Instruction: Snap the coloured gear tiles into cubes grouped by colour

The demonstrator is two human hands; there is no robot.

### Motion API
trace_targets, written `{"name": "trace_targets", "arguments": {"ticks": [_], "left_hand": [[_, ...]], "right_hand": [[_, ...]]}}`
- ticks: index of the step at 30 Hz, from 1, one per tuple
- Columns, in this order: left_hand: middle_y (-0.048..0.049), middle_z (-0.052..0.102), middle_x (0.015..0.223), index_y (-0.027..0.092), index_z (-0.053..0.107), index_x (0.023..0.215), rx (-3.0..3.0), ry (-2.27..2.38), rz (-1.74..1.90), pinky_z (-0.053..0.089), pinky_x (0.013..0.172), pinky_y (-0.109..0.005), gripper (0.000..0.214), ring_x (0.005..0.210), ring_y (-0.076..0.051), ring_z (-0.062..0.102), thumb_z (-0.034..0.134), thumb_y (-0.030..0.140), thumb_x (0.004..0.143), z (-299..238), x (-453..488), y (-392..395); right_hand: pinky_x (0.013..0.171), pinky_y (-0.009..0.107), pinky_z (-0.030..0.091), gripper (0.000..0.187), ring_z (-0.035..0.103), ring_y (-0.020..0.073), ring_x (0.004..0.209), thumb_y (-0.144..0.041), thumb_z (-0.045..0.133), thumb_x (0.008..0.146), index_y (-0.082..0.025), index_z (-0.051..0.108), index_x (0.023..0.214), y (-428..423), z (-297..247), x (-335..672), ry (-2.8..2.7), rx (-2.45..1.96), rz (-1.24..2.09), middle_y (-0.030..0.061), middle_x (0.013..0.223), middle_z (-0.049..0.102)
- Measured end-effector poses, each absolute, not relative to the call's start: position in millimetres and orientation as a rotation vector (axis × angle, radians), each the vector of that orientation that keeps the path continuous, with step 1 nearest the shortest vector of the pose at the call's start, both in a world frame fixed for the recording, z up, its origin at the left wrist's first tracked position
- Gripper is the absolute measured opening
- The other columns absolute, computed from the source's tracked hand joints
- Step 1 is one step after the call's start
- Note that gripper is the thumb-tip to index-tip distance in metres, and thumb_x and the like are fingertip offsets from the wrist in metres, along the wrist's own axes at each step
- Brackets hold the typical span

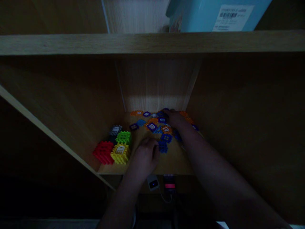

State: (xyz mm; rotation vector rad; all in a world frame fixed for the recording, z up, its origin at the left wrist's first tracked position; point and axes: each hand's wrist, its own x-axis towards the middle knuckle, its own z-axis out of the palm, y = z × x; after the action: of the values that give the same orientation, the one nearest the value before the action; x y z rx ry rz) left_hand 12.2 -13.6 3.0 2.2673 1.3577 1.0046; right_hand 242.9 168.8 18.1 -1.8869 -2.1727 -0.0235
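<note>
Plastic by the look of it, the dark blue tile (163,147) sits right at the fingertips of the left hand (145,156), on their right side. The thumb and forefinger of that hand are drawn close together at the tile's edge; from where I stand, I can't tell whether they pinch it or merely touch it. The right hand (175,117) reaches deeper, its fingers bent down among dark pieces at the back, and the gloom hides whether they have closed on anything.

I'd guess the tile is light and stiff, a little slick on its flat faces but hard to break. Its notched rim looks like the best place to take hold, thumb on one side and finger on the other, though the teeth might snag on a neighbour.

Just beyond the left fingertips lies a second blue tile (166,138), and past it an orange tile (166,129) and a purple tile (151,127) with a white window print, in a loose scatter that crowds the right hand's fingers. Left of the left hand stand a yellow stack (120,153), a green stack (123,137), a red stack (104,152) and a dark stack (115,129); the yellow one is near enough for a knuckle to knock. Above both hands runs the upper board (143,43), and the right forearm has the side panel (238,95) to its right.
</note>
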Motion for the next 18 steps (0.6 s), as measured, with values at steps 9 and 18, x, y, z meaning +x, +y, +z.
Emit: {"name": "trace_targets", "arguments": {"ticks": [9, 18], "left_hand": [[-0.0061, 0.068, 0.106, 0.022, 0.065, 0.102, 2.273, 1.352, 0.988, 0.055, 0.093, -0.041, 0.013, 0.1, -0.024, 0.067, 0.057, 0.011, 0.101, 3.9, 13.2, -13.7], [-0.0059, 0.069, 0.104, 0.022, 0.066, 0.1, 2.272, 1.368, 0.974, 0.054, 0.092, -0.04, 0.014, 0.1, -0.024, 0.068, 0.057, 0.01, 0.1, 5.6, 13.6, -14.1]], "right_hand": [[0.109, 0.046, 0.048, 0.06, 0.06, 0.0366, 0.127, -0.042, 0.062, 0.103, -0.025, 0.052, 0.16, 170.2, 18.5, 247.6, -2.078, -1.926, -0.137, 0.0204, 0.149, 0.057], [0.107, 0.043, 0.048, 0.045, 0.06, 0.0335, 0.124, -0.04, 0.065, 0.103, -0.027, 0.068, 0.146, 171.0, 20.5, 245.3, -2.129, -1.875, -0.149, 0.0163, 0.141, 0.064]]}}
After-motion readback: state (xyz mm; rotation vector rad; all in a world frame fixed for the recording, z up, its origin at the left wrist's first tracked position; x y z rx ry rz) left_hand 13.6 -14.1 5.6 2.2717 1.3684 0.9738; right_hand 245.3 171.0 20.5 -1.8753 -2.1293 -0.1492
